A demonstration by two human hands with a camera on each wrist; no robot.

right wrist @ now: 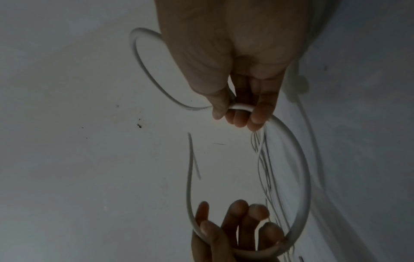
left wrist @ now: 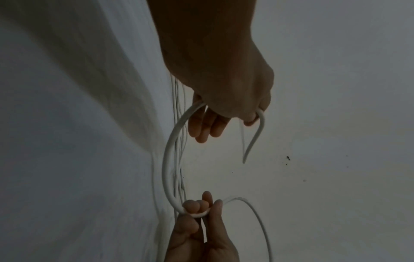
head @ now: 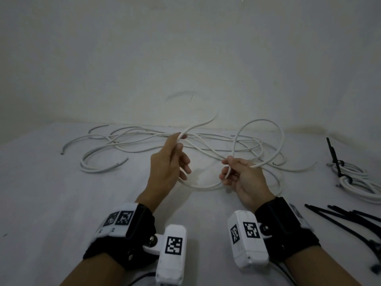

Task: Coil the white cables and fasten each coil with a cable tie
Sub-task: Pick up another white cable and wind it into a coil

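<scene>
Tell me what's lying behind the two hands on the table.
Behind the left hand and right hand, loose white cables sprawl in a tangle to the wall. The hands cover where strands cross, so their number is unclear.

1. Left hand [head: 169,159] raised, thumb and forefinger pinching the cable [head: 198,186], other fingers loosely spread.
2. Right hand [head: 241,178] just beside it, slightly lower, fingers curled round the same cable.

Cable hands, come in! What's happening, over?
Left hand and right hand both pinch one white cable, a loop slung between. Loose cables tangled behind. One tied coil done.
</scene>
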